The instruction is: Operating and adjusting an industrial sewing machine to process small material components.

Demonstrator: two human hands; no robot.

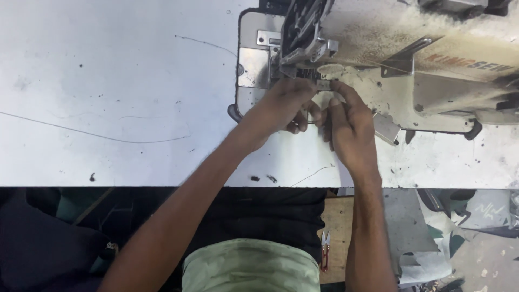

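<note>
Both hands work under a sewing machine's (411, 59) needle head: the left hand (281, 105) steadies the area, fingers curled, while the right hand (348, 121) pinches a small metal part (323, 85) above the white tabletop (108, 81)

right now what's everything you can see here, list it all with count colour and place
sewing machine: one, dusty cream with metal parts, top right of the table
needle plate: one, shiny metal, on the machine bed at top centre
small metal part: one, grey, pinched between both hands under the machine head
table: one, white and speckled, fills the upper picture
loose threads: a few, dark, lying on the table's left side
thread snips: one, red handles, on a wooden ledge below the table edge
fabric scraps: several, grey and green, bottom right on the floor
left hand: one, fingers at the small metal part
right hand: one, thumb and forefinger on the same part
</note>
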